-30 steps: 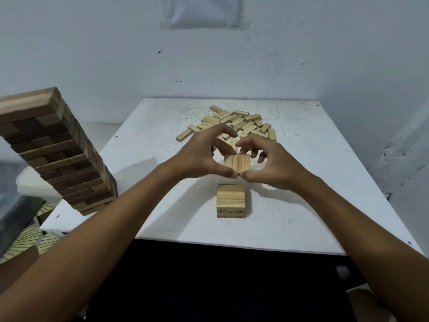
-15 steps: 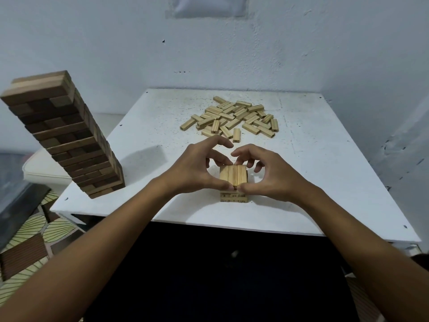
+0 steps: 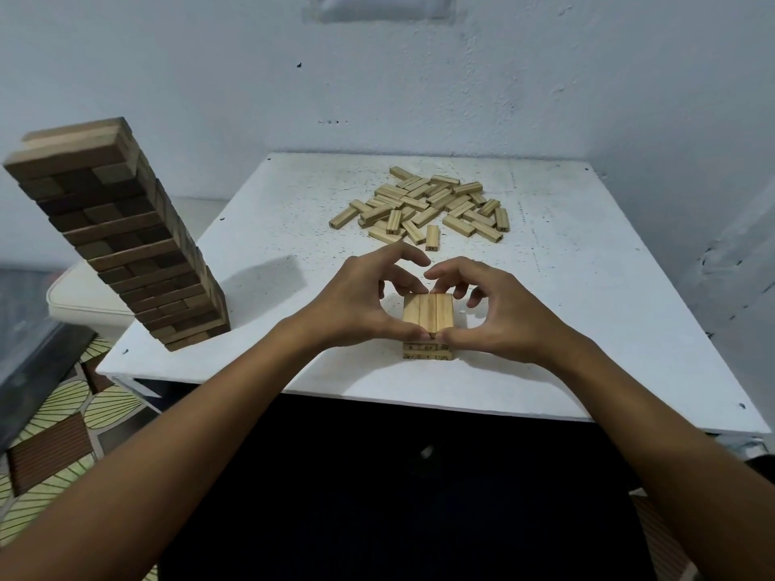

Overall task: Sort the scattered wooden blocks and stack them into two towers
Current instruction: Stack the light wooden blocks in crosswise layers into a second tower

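Hands — left (image 3: 356, 304), right (image 3: 499, 316) — pinching three-block row (image 3: 427, 313), low stack (image 3: 427, 351)

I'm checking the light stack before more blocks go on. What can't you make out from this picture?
- Head view: the light stack's layer count; both thumbs cover its upper front.
- Whether the three-block layer, pinched by the left hand and right hand, already rests on it.
- Numbers on the loose blocks: too small.
- The dark tower's far sides: turned away.
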A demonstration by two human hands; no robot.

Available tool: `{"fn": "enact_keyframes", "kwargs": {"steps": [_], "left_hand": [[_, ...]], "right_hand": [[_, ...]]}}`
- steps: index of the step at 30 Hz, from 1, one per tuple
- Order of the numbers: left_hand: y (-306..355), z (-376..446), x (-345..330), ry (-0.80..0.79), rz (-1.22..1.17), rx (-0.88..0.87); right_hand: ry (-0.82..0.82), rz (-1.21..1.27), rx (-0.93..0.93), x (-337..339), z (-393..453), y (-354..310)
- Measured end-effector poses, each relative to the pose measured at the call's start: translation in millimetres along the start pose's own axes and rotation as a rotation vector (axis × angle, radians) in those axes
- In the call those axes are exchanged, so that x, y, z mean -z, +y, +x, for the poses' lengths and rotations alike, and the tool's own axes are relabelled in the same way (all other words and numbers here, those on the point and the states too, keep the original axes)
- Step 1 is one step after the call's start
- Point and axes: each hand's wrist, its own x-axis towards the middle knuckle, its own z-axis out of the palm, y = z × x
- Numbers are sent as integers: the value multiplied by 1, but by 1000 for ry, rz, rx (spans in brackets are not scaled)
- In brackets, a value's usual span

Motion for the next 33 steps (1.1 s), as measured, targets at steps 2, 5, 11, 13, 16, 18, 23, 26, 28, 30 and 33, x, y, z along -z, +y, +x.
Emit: {"fn": "enact_keyframes", "kwargs": {"steps": [2,5,11,13,16,18,23,26,28,30,33], "left_hand": [[0,-1,-1,-1,0,3],[0,-1,-1,-3,2,3],[-1,-2,-2,-7,-2,0],[-1,-2,-1,-10,3,-4],[-3,-2,-2,-8,-2,1],[-3,-2,-2,-10,-5,8],[-6,-1,-1,-15,-13,13],[-8,-2,-2,-18,-24,-21],[-9,-3,-2,21,-49,-53],[-13,0,-2,86,-48,-51],[-27,10,0,169,5,5]], "right_hand": [[-2,-1,-2,-1,-1,0],[-6,-6,-3,-1,-1,0],[-8,-9,-8,-1,-1,1],[-7,-14,-13,-2,-1,1],[-5,-1,-20,-2,-2,1],[-3,11,-25,-1,-2,1],[-6,8,-31,-1,-2,3],[-13,-13,-34,-1,-2,2],[3,13,-46,1,-2,2],[44,66,-57,4,-1,4],[112,103,-83,10,6,9]]}}
